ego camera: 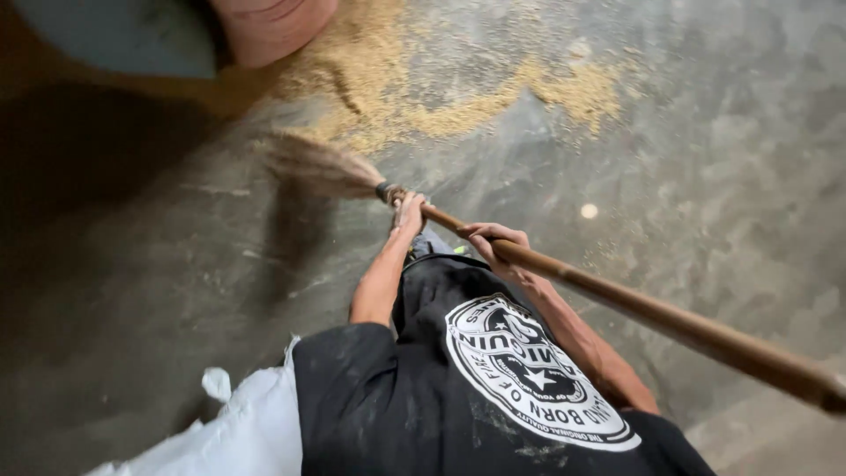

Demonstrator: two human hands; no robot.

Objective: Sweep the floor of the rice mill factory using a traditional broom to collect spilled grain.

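Note:
I hold a broom with a long brown wooden handle [670,322] that runs from the lower right up to the middle. My left hand [409,211] grips the handle low down, just behind the dark binding. My right hand [493,242] grips it a little higher. The straw broom head [322,167] is blurred and rests on the grey concrete floor [723,159], just below a spread of yellowish grain [388,79].
A pinkish round container [269,26] and a pale blue shape [123,35] stand at the top left. A white sack [251,432] lies at my lower left. A small pale spot [589,211] marks the floor to the right.

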